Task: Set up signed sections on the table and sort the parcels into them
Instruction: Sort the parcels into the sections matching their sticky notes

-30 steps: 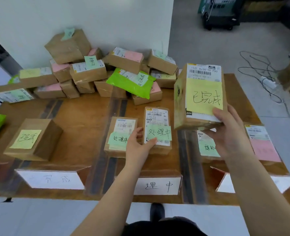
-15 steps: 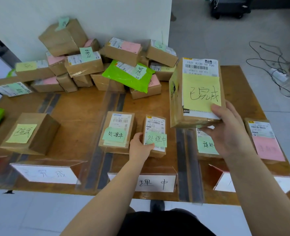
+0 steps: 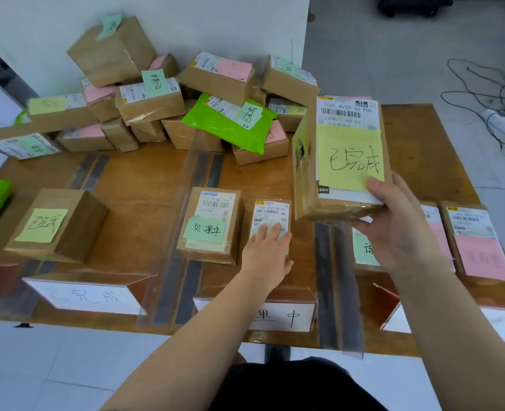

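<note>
While my right hand (image 3: 399, 229) grips a tall parcel (image 3: 338, 161) by its lower end, thumb over its yellow note, I hold it tilted above the counter (image 3: 144, 176), just right of the middle sign (image 3: 287, 317). My left hand (image 3: 267, 253) lies flat, fingers straight, pressing a small parcel (image 3: 270, 215) directly behind that sign. Touching or nearly touching this small parcel on its left sits a parcel with a green note (image 3: 209, 225). Left of the middle sign, behind another sign (image 3: 88, 296), rests a box with a yellow note (image 3: 57, 225). Far behind the middle sign, unsorted parcels (image 3: 156, 99) pile against the wall.
</note>
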Demonstrator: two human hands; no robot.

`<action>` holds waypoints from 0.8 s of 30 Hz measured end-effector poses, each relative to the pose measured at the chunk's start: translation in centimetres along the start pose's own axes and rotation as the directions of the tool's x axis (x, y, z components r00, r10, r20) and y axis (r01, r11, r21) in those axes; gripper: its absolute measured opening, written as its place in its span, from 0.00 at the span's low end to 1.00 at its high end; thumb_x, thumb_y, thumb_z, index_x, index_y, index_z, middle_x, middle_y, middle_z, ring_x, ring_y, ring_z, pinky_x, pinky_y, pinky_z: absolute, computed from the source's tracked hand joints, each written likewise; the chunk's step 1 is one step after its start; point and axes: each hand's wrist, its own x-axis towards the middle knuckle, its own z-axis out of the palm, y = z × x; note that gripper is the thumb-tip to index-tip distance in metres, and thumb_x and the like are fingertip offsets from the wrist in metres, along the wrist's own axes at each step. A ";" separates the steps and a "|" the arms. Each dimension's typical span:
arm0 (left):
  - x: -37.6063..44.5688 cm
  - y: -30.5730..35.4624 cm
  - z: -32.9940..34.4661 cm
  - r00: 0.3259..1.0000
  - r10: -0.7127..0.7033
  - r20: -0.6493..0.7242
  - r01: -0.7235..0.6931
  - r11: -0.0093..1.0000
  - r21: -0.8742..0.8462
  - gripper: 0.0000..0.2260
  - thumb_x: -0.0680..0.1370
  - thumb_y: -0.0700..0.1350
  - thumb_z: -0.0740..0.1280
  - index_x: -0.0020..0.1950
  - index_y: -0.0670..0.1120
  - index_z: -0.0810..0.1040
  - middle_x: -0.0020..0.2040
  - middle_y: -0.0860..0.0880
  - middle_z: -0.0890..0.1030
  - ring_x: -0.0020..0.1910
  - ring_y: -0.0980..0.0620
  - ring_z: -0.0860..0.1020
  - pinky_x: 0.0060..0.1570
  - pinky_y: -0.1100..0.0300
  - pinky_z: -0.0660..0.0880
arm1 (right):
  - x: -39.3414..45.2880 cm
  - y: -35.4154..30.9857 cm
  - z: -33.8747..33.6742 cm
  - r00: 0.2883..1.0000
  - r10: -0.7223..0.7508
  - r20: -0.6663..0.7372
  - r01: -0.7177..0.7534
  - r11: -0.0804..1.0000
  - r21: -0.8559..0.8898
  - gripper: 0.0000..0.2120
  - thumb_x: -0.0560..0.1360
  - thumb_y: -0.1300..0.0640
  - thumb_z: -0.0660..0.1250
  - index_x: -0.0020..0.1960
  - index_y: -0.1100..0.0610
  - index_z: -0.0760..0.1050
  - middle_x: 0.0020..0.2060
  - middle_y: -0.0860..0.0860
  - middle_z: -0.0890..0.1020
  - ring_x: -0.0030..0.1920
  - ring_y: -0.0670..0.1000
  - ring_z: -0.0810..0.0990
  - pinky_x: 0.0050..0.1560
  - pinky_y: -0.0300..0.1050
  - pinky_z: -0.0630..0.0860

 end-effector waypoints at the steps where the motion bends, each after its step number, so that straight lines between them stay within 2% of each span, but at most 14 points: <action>1: 0.0 -0.2 0.0 1.000 -0.021 -0.004 0.020 1.000 -0.018 0.27 0.79 0.53 0.61 0.75 0.51 0.56 0.77 0.49 0.54 0.77 0.45 0.50 0.71 0.48 0.59 | 0.0 0.1 0.2 1.000 0.008 0.003 -0.008 1.000 0.002 0.23 0.69 0.54 0.66 0.64 0.53 0.71 0.56 0.50 0.82 0.57 0.52 0.80 0.59 0.57 0.76; 3: 0.1 -0.7 -0.1 0.998 -0.061 0.009 0.061 0.997 -0.048 0.27 0.79 0.53 0.61 0.76 0.51 0.55 0.77 0.49 0.53 0.77 0.45 0.49 0.71 0.47 0.59 | 0.0 0.4 0.7 1.000 0.017 0.015 -0.017 1.000 -0.003 0.27 0.66 0.53 0.66 0.65 0.54 0.71 0.54 0.49 0.83 0.54 0.50 0.82 0.60 0.58 0.75; 5: 0.1 -1.2 -0.4 0.996 -0.087 0.029 0.089 0.993 -0.082 0.27 0.79 0.52 0.62 0.76 0.51 0.55 0.77 0.49 0.53 0.77 0.45 0.49 0.71 0.47 0.60 | 0.0 0.7 1.3 1.000 0.017 0.024 -0.017 1.000 -0.006 0.27 0.65 0.53 0.66 0.64 0.54 0.71 0.52 0.48 0.84 0.51 0.48 0.83 0.59 0.58 0.76; 8: -0.7 -1.6 -1.8 0.992 -0.121 -0.038 0.107 0.961 -0.254 0.27 0.78 0.53 0.63 0.75 0.50 0.58 0.76 0.50 0.57 0.76 0.48 0.54 0.69 0.47 0.65 | 0.1 1.0 2.1 0.999 0.014 0.045 -0.014 1.000 -0.002 0.26 0.64 0.52 0.66 0.63 0.53 0.71 0.50 0.48 0.84 0.52 0.50 0.82 0.57 0.56 0.77; 10: -1.8 -2.0 -3.6 0.973 -0.167 -0.160 0.072 0.875 -0.480 0.24 0.78 0.52 0.63 0.73 0.50 0.62 0.74 0.52 0.63 0.73 0.51 0.60 0.69 0.51 0.65 | 0.1 1.2 2.9 0.998 0.024 0.063 -0.024 1.000 -0.011 0.27 0.64 0.51 0.66 0.63 0.53 0.71 0.53 0.49 0.83 0.55 0.52 0.82 0.55 0.53 0.77; 12: -3.3 -2.8 -6.0 0.933 -0.250 -0.257 0.007 0.728 -0.686 0.21 0.79 0.49 0.63 0.71 0.50 0.65 0.70 0.54 0.68 0.69 0.55 0.65 0.66 0.57 0.65 | 0.2 1.4 4.1 0.996 0.031 0.087 -0.031 1.000 -0.005 0.27 0.64 0.51 0.67 0.63 0.52 0.71 0.54 0.50 0.83 0.55 0.52 0.81 0.54 0.52 0.78; 14: -5.0 -4.1 -8.2 0.890 -0.350 -0.293 -0.041 0.577 -0.815 0.18 0.79 0.44 0.62 0.69 0.52 0.68 0.65 0.55 0.71 0.65 0.57 0.68 0.63 0.58 0.67 | 0.3 1.7 5.6 0.992 0.038 0.123 -0.042 0.999 0.033 0.25 0.65 0.50 0.66 0.61 0.52 0.72 0.54 0.50 0.83 0.54 0.52 0.81 0.52 0.52 0.78; 16: -6.7 -5.6 -9.9 0.850 -0.432 -0.302 -0.083 0.456 -0.886 0.17 0.78 0.38 0.59 0.64 0.54 0.71 0.61 0.54 0.74 0.61 0.58 0.71 0.58 0.57 0.72 | 0.3 2.0 7.5 0.987 0.032 0.156 -0.034 0.999 0.016 0.21 0.67 0.51 0.68 0.59 0.51 0.73 0.54 0.50 0.83 0.55 0.52 0.81 0.54 0.53 0.77; 18: -8.4 -7.4 -11.2 0.817 -0.489 -0.307 -0.133 0.357 -0.924 0.17 0.78 0.36 0.59 0.61 0.55 0.73 0.57 0.54 0.77 0.55 0.62 0.74 0.52 0.60 0.76 | 0.3 2.4 9.6 0.980 0.019 0.196 -0.015 1.000 -0.025 0.22 0.67 0.53 0.70 0.61 0.51 0.72 0.55 0.49 0.82 0.55 0.52 0.81 0.55 0.52 0.76; 20: -9.9 -9.4 -12.2 0.796 -0.516 -0.316 -0.179 0.298 -0.938 0.13 0.79 0.40 0.60 0.60 0.55 0.74 0.53 0.60 0.78 0.51 0.66 0.76 0.46 0.67 0.76 | 0.1 3.2 12.1 0.968 0.026 0.249 -0.017 0.999 -0.038 0.23 0.67 0.54 0.70 0.61 0.50 0.72 0.54 0.48 0.82 0.54 0.50 0.81 0.52 0.50 0.76; 21: -10.7 -10.3 -12.7 0.792 -0.521 -0.318 -0.197 0.275 -0.941 0.11 0.80 0.43 0.60 0.58 0.56 0.74 0.51 0.62 0.78 0.50 0.67 0.76 0.44 0.70 0.75 | 0.0 3.7 13.4 0.962 0.032 0.272 -0.022 0.999 -0.041 0.19 0.69 0.55 0.69 0.60 0.50 0.72 0.54 0.48 0.82 0.53 0.49 0.81 0.51 0.49 0.76; 24: -12.4 -13.1 -13.4 0.777 -0.536 -0.329 -0.233 0.241 -0.942 0.08 0.80 0.46 0.60 0.56 0.56 0.74 0.50 0.62 0.79 0.47 0.68 0.77 0.40 0.74 0.73 | -0.9 5.9 17.8 0.950 0.055 0.307 -0.034 0.997 -0.073 0.13 0.74 0.58 0.65 0.57 0.48 0.72 0.56 0.50 0.81 0.53 0.50 0.81 0.50 0.48 0.77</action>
